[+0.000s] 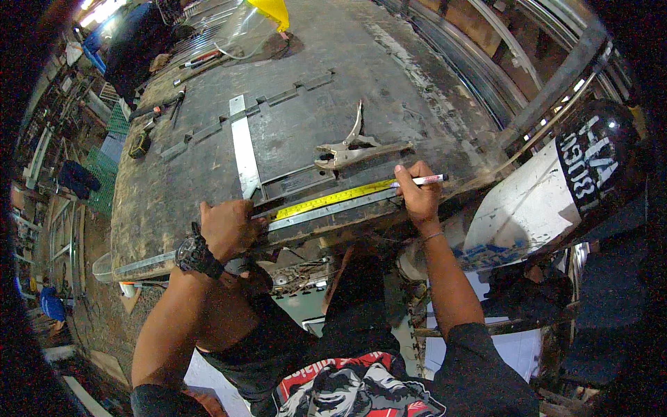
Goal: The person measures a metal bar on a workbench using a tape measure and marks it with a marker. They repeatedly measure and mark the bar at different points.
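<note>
Along the near edge of the worktable, a yellow measuring tape [333, 199] lies stretched beside a long grey metal bar [156, 263]. My left hand [226, 229], with a dark band at the wrist, is closed over the tape's left end; the fingers hide what is under them. At the tape's right end, my right hand [420, 198] grips a white marker pen [429, 179], its tip at the tape. Just beyond the tape lie locking pliers [354, 151] and a thin metal frame piece [295, 183]. A pale flat metal strip [243, 147] points away from me near my left hand.
A notched metal strip [208, 131] crosses the dark worktable [333, 90]. Hand tools [177, 104] and a round yellow-black object [140, 145] lie at its left edge. A white and black cylinder [528, 201] stands right. Someone in dark clothing [135, 48] is at far left.
</note>
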Action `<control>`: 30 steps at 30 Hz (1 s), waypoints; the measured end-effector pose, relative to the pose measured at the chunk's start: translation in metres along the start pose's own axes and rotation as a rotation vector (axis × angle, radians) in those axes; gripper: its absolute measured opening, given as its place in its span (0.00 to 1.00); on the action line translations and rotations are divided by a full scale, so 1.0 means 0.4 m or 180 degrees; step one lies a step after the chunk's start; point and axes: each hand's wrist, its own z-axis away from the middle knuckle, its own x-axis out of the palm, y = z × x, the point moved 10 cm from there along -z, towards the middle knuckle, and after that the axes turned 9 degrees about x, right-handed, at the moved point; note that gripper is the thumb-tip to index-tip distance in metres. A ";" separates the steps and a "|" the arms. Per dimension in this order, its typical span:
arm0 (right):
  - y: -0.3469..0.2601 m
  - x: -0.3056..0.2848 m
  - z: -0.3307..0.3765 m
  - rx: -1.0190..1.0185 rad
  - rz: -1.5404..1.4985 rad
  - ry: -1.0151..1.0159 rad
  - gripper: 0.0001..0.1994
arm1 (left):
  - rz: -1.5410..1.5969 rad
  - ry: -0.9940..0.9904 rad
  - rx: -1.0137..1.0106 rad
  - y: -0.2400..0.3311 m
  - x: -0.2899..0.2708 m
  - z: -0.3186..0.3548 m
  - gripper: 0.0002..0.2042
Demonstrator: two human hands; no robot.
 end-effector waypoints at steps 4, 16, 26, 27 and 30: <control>0.004 -0.002 -0.002 -0.0124 -0.0018 0.0053 0.18 | -0.0091 0.0000 0.0059 0.010 -0.002 0.002 0.18; -0.031 -0.006 0.019 -0.0267 0.0185 0.0094 0.18 | -0.0369 0.0111 -0.0026 0.018 -0.001 0.005 0.17; -0.012 -0.013 0.017 -0.0238 0.0153 0.0196 0.18 | -0.0377 0.0198 -0.0047 0.025 -0.003 0.016 0.16; -0.013 -0.015 0.017 -0.0252 0.0115 0.0213 0.18 | -0.0382 0.0223 -0.0048 0.027 -0.005 0.017 0.16; -0.037 -0.014 0.022 -0.0509 0.0327 0.0290 0.18 | -0.0330 0.0264 -0.0051 0.032 -0.009 0.018 0.16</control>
